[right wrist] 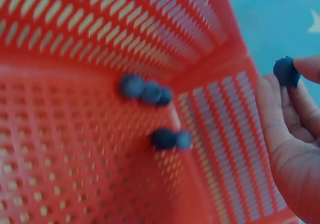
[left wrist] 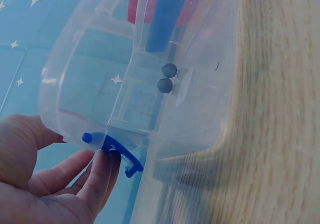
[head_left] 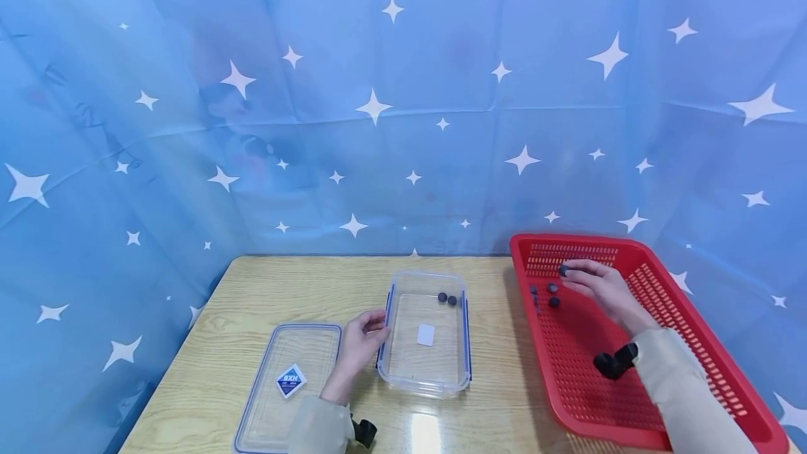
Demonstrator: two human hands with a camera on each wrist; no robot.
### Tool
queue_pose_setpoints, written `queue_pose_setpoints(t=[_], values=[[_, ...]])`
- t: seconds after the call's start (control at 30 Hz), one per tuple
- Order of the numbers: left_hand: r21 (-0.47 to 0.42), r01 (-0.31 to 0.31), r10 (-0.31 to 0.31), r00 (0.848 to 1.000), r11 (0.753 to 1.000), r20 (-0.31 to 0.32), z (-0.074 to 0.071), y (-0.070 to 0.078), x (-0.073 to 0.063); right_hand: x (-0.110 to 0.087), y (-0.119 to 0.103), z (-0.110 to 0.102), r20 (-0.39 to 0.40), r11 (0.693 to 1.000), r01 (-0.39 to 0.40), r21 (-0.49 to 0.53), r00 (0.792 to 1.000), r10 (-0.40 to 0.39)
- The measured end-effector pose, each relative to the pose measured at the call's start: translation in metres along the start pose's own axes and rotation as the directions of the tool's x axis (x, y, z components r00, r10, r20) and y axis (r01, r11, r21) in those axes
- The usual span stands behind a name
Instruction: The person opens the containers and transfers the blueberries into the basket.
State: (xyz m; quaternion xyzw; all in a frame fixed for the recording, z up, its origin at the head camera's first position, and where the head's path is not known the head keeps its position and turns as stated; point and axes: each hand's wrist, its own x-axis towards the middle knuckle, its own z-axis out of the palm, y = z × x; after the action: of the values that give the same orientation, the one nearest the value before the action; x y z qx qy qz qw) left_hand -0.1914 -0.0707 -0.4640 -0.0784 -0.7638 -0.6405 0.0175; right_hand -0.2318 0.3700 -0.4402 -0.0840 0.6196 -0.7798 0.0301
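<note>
A clear plastic food container (head_left: 424,377) with blue clips stands at the middle of the table, two blueberries (left wrist: 165,85) inside it. My left hand (head_left: 361,342) is at its left wall, the fingers touching a blue clip (left wrist: 122,156) and the thumb by the rim. Over the far left part of a red basket (head_left: 547,391), my right hand (head_left: 604,293) pinches one blueberry (right wrist: 286,72) between thumb and fingers. Below that hand, several more blueberries (right wrist: 163,138) lie on the basket floor in two small groups, blurred in the right wrist view.
The container's clear lid (head_left: 261,398), with a blue rim and a blue-and-white sticker (head_left: 291,380), lies left of the container. A white label (head_left: 425,334) shows at the container's bottom. Behind the wooden table (head_left: 498,370) hangs a blue curtain (head_left: 435,188) with white stars.
</note>
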Motion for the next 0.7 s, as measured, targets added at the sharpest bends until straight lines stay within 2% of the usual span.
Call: queue_pose_setpoints(t=[0.17,0.3,0.5,0.7], values=[[-0.003,-0.004,0.004,1.0,1.0,-0.002,-0.001,0.0,0.0,-0.001,0.004,-0.012,-0.115,0.994,-0.089,-0.058,0.99,0.082],[-0.001,-0.001,0.001,1.0,1.0,-0.003,-0.001,0.0,0.0,-0.001,0.004,-0.014,-0.156,0.987,-0.124,-0.102,0.982,0.107],[-0.006,-0.012,0.012,1.0,1.0,-0.005,-0.001,0.0,0.0,0.002,0.005,-0.012,-0.211,0.987,-0.119,-0.107,0.973,0.094],[-0.006,-0.014,0.014,1.0,1.0,-0.001,-0.001,-0.001,0.001,0.005,0.003,-0.002,-0.243,0.995,-0.069,-0.068,0.969,0.051]])
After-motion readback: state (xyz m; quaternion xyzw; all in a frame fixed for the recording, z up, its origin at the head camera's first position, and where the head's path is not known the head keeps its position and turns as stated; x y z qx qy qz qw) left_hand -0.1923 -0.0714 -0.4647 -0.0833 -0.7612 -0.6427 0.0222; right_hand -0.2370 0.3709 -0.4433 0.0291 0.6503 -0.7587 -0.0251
